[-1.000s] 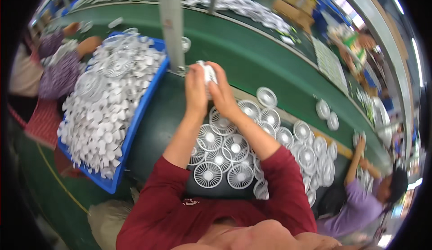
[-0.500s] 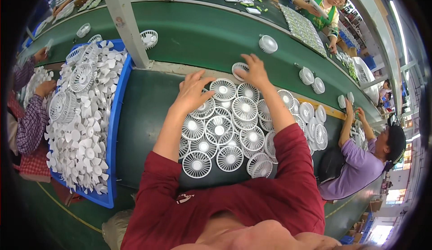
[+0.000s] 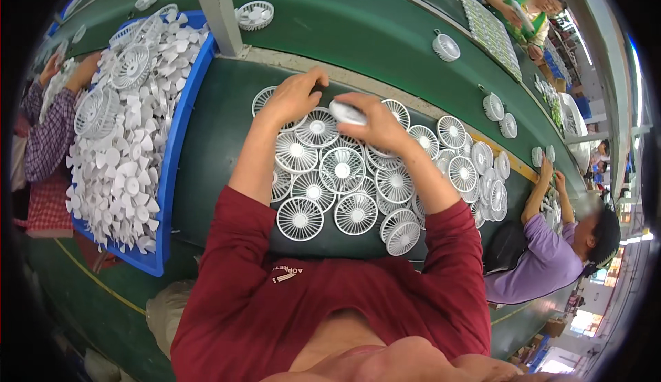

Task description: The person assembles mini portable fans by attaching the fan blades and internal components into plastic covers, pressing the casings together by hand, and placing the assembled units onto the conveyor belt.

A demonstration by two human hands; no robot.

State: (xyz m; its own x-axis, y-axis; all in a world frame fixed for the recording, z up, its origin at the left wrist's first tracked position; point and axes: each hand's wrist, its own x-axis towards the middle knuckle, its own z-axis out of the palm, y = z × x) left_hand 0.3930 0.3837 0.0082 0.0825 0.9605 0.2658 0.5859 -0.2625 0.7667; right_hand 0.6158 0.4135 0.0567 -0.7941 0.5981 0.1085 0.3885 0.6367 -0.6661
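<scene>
White round fan grilles (image 3: 299,218) lie in an overlapping pile on the dark green table in front of me. My right hand (image 3: 377,126) grips a white fan grille (image 3: 348,112) at the far side of the pile; the piece is tilted and slightly blurred. Just left of it, my left hand (image 3: 295,98) is over the pile with thumb and fingers apart. One grille (image 3: 263,98) shows partly behind that hand, and another lies partly hidden beneath it. Nothing shows between the left fingers.
A blue bin (image 3: 165,196) on my left is heaped with white fan blades (image 3: 127,182) and a few grilles. Beyond the table runs a green conveyor belt (image 3: 358,27) carrying fan parts. A metal post (image 3: 219,10) stands at the table's far edge. Co-workers sit on both sides.
My right hand has moved left with the grille, which is now tilted close to my left hand. The left hand remains over the pile's far left part. The whole view has shifted.
</scene>
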